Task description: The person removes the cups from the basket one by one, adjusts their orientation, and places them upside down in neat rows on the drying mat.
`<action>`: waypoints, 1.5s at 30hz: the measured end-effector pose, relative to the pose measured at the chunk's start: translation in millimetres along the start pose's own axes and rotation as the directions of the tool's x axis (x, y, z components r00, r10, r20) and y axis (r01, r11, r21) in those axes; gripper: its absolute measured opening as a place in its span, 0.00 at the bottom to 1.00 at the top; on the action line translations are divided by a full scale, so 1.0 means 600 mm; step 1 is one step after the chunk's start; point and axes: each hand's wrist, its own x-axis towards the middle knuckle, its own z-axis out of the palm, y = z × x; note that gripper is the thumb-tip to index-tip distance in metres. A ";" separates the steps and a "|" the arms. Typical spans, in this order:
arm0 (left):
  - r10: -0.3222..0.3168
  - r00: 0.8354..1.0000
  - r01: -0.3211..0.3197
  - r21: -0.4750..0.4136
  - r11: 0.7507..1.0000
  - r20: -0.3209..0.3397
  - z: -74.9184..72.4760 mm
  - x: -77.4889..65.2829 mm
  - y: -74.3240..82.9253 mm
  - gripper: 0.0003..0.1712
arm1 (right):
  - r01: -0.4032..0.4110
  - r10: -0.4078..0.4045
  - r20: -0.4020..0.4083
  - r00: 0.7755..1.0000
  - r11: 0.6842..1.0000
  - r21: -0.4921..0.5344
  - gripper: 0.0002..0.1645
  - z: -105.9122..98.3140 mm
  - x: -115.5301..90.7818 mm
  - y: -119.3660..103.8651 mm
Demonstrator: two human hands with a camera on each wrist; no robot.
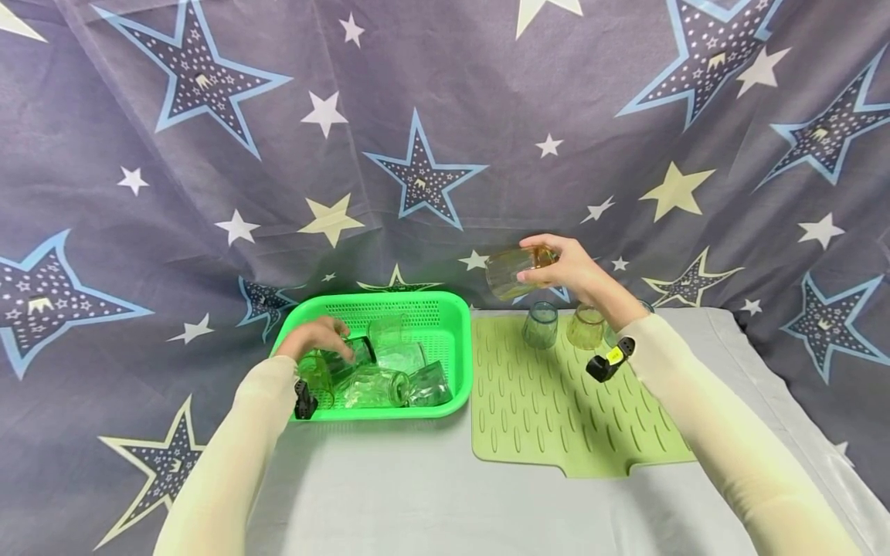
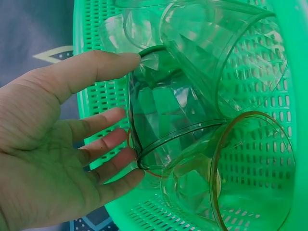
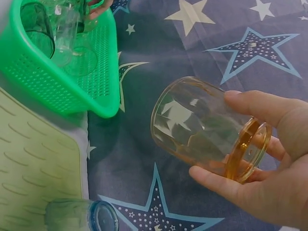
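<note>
My right hand (image 1: 566, 266) grips an amber drinking glass (image 3: 202, 127) near its thick base, holding it tilted sideways above the back of the green drying mat (image 1: 535, 409). In the right wrist view its mouth points away from the palm. My left hand (image 2: 72, 139) reaches into the green plastic basket (image 1: 459, 309), fingers spread and nearly straight around the end of a dark grey-green glass (image 2: 168, 110). Thumb and fingertips sit right at that glass. An amber-rimmed glass (image 2: 250, 168) and clear glasses (image 2: 221, 53) lie beside it.
On the mat's back row, a blue glass (image 1: 541, 324) and a yellow glass (image 1: 585, 327) stand upside down, with another partly hidden by the right forearm. Several more glasses fill the basket, including a grey one (image 1: 429, 384). A star-patterned curtain (image 1: 417, 170) hangs close behind the table (image 1: 389, 486).
</note>
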 end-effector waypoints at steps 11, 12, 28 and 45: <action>-0.043 0.999 0.041 0.097 0.994 0.020 0.006 0.004 0.014 0.47 | 0.017 -0.014 0.040 0.999 0.996 -0.089 0.39 0.004 0.013 0.002; -0.045 0.999 0.043 0.095 0.995 0.024 0.006 0.005 0.014 0.47 | 0.013 -0.009 0.038 0.999 0.996 -0.090 0.39 0.004 0.014 0.003; -0.045 0.999 0.045 0.369 0.928 -0.010 0.013 0.017 0.022 0.45 | -0.017 0.022 0.048 0.999 0.994 -0.112 0.40 0.013 0.015 0.005; -0.036 0.996 0.071 0.499 0.863 -0.081 0.030 0.027 0.020 0.52 | 0.025 -0.017 0.057 0.998 0.989 -0.145 0.40 0.025 0.021 0.016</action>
